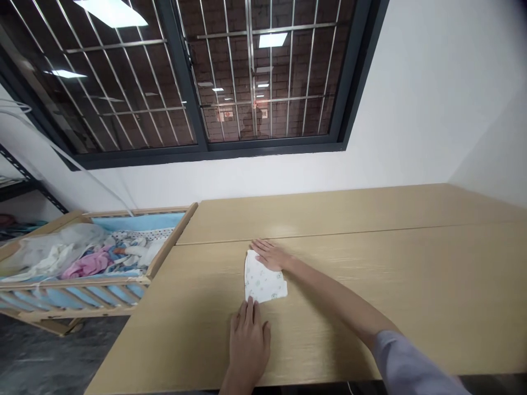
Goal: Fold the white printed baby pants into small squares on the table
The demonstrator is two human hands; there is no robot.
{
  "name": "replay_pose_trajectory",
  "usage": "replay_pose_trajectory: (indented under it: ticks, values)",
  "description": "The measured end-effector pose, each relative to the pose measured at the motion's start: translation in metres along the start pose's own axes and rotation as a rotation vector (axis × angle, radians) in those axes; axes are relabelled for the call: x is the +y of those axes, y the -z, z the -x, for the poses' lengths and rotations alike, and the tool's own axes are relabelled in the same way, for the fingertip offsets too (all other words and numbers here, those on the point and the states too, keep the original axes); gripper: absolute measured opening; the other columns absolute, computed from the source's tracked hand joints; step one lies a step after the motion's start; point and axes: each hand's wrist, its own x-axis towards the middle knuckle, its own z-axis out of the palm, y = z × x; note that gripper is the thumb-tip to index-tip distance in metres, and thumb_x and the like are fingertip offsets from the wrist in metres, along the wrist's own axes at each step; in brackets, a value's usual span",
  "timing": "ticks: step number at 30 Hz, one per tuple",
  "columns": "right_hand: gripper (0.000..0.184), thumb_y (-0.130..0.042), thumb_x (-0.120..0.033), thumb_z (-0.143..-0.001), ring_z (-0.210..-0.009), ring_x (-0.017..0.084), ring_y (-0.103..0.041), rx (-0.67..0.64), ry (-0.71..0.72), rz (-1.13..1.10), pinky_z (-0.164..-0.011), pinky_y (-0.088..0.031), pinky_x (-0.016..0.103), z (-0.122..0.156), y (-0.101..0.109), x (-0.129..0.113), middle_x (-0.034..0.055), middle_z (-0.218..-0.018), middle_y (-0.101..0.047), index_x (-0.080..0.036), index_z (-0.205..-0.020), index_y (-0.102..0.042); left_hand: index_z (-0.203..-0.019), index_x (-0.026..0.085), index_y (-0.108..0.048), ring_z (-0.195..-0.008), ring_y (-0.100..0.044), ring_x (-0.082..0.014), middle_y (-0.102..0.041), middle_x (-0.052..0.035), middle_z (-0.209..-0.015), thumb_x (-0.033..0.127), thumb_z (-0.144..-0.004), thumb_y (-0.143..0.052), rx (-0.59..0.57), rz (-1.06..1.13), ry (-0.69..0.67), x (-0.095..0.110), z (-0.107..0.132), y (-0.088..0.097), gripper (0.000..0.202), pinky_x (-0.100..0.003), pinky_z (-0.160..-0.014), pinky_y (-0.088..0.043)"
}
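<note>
Presently, left hand (pixel 248 343) spread at the near edge, right hand (pixel 269 255) flat on the far edge of the folded printed cloth (pixel 263 280) on the wooden tabletop (pixel 370 247); careless lifting could let its folds spring open.

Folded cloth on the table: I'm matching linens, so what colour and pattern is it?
The folded cloth is white with small pale green motifs, seen best in the head view.
</note>
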Motion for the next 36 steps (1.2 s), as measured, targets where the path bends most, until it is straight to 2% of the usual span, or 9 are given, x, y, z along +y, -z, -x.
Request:
replay_pose_trajectory:
  ticks: [4, 9, 12, 17, 21, 25, 31, 33, 36]
  values:
    - [0.067, -0.018, -0.053, -0.106, -0.155, 0.028, -0.013, 0.119, -0.007, -0.017, -0.125, -0.011, 0.049, 0.018, 0.016, -0.020, 0.0124, -0.168, -0.016, -0.016, -0.162, -0.019, -0.122, 0.022, -0.067, -0.124, -0.058, -0.0290, -0.065, -0.0090, -0.134, 0.031, -0.100, -0.045, -0.061, 0.102, 0.009, -0.012, -0.020, 0.016, 0.032, -0.054, -0.107, -0.040]
    - [0.049, -0.046, -0.053, -0.101, -0.118, 0.029, -0.056, 0.187, 0.113, -0.034, -0.106, -0.040, 0.047, 0.085, 0.029, -0.056, 0.0129, -0.129, -0.062, -0.023, -0.136, -0.059, -0.109, 0.022, -0.069, -0.115, -0.063, -0.0261, -0.070, -0.0083, -0.121, 0.021, -0.097, -0.049, -0.144, 0.192, -0.267, -0.050, -0.053, 0.020, 0.023, -0.049, -0.101, -0.045]
    - [0.040, -0.057, -0.048, -0.097, -0.108, 0.027, -0.061, 0.153, 0.143, -0.031, -0.100, -0.044, 0.043, 0.124, 0.017, -0.060, 0.0108, -0.115, -0.067, -0.021, -0.125, -0.065, -0.107, 0.020, -0.069, -0.109, -0.065, -0.0239, -0.071, -0.0083, -0.116, 0.017, -0.096, -0.048, -0.120, 0.217, -0.365, -0.070, -0.061, 0.006, 0.024, -0.044, -0.098, -0.048]
    - [0.032, -0.039, -0.032, -0.106, -0.115, 0.026, -0.058, 0.272, 0.078, -0.033, -0.100, -0.044, 0.041, 0.148, -0.010, -0.059, 0.0127, -0.121, -0.066, -0.019, -0.123, -0.062, -0.100, 0.021, -0.067, -0.102, -0.067, -0.0225, -0.073, -0.0080, -0.108, 0.013, -0.097, -0.035, -0.069, 0.277, -0.370, -0.074, -0.062, -0.009, 0.033, -0.043, -0.098, -0.045]
    - [0.028, -0.035, -0.031, -0.107, -0.102, 0.024, -0.061, 0.357, -0.066, -0.177, -0.094, -0.046, 0.039, 0.132, -0.001, -0.062, 0.0104, -0.107, -0.067, -0.019, -0.111, -0.061, -0.096, 0.022, -0.065, -0.100, -0.066, -0.0243, -0.073, -0.0065, -0.101, 0.024, -0.096, -0.044, -0.053, 0.333, -0.075, -0.061, -0.081, 0.008, 0.021, -0.043, -0.096, -0.041]
    - [0.028, -0.033, -0.033, -0.106, -0.096, 0.022, -0.060, 0.508, -0.196, -0.330, -0.087, -0.047, 0.034, 0.089, 0.015, -0.044, 0.0082, -0.100, -0.065, -0.019, -0.099, -0.057, -0.102, 0.023, -0.063, -0.105, -0.064, -0.0229, -0.070, -0.0066, -0.108, 0.029, -0.099, -0.042, 0.006, 0.332, 0.091, -0.055, -0.129, 0.020, 0.023, -0.040, -0.096, -0.040]
    - [0.015, -0.039, -0.022, -0.101, -0.095, 0.021, -0.062, 0.596, -0.484, -0.289, -0.083, -0.046, 0.030, 0.020, 0.006, -0.009, 0.0089, -0.100, -0.067, -0.018, -0.102, -0.054, -0.098, 0.019, -0.066, -0.109, -0.063, -0.0279, -0.068, -0.0134, -0.108, 0.022, -0.096, -0.043, -0.002, 0.269, 0.323, -0.052, -0.194, -0.006, 0.024, -0.042, -0.096, -0.042]
    - [0.014, -0.043, -0.021, -0.100, -0.095, 0.022, -0.062, 0.595, -0.521, -0.262, -0.083, -0.046, 0.031, 0.012, 0.000, -0.006, 0.0103, -0.099, -0.067, -0.018, -0.104, -0.055, -0.099, 0.017, -0.067, -0.108, -0.064, -0.0306, -0.067, -0.0165, -0.106, 0.021, -0.095, -0.043, 0.003, 0.242, 0.368, -0.049, -0.197, -0.015, 0.026, -0.045, -0.096, -0.042]
    - [0.021, -0.043, -0.024, -0.100, -0.103, 0.025, -0.060, 0.612, -0.546, -0.204, -0.091, -0.045, 0.036, 0.015, -0.004, -0.012, 0.0158, -0.110, -0.066, -0.015, -0.111, -0.058, -0.128, 0.009, -0.057, -0.124, -0.055, -0.0366, -0.060, -0.0254, -0.125, 0.031, -0.099, -0.034, 0.084, 0.217, 0.368, -0.043, -0.189, -0.021, 0.043, -0.053, -0.103, -0.039]
